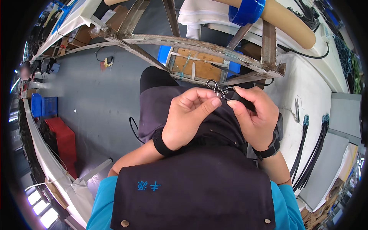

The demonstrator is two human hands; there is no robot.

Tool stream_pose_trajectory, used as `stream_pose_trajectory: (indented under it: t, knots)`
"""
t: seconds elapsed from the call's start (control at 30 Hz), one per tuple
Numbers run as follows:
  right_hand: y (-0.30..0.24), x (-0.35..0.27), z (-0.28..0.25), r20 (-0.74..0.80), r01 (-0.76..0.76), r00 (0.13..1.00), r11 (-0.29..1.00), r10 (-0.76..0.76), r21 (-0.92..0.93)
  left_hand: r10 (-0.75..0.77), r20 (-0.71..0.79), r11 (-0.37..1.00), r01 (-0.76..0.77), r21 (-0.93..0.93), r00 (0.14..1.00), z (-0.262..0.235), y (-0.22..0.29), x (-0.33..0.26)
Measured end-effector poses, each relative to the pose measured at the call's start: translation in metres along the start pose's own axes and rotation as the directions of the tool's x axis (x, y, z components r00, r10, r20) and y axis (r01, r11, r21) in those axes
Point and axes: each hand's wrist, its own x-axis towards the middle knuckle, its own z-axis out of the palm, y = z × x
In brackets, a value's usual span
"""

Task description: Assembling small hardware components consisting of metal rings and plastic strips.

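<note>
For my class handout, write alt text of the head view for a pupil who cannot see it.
The left hand holds a small metal snap hook, with the right hand at its other end, above a dark apron. Black cords lie on a white surface to the right.

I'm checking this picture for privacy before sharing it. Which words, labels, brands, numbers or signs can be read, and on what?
Apron: blue characters, seen upside down; I won't copy their wording.
Clasp: no lettering I can make out.
Elsewhere: nothing I can read; things near the rim are too small or blurred to tell.
</note>
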Motion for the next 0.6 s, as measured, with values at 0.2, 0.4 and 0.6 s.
stream_pose_trajectory:
  t: [0.2,0.4,0.6]
  knots:
    - [-0.003,0.004,0.001,0.031,0.065,0.998,0.992,-0.062,-0.110,-0.045,0.024,0.998,0.044,0.034,0.999,-0.001,0.006,-0.013]
    - [0.002,0.003,0.006,0.073,0.091,0.994,0.984,-0.080,-0.153,-0.016,0.014,1.000,0.016,0.006,1.000,0.001,0.008,-0.014]
    - [-0.001,0.003,0.002,0.132,0.130,0.985,0.976,-0.107,-0.174,0.136,0.222,0.909,-0.211,0.359,0.965,-0.005,0.021,-0.014]
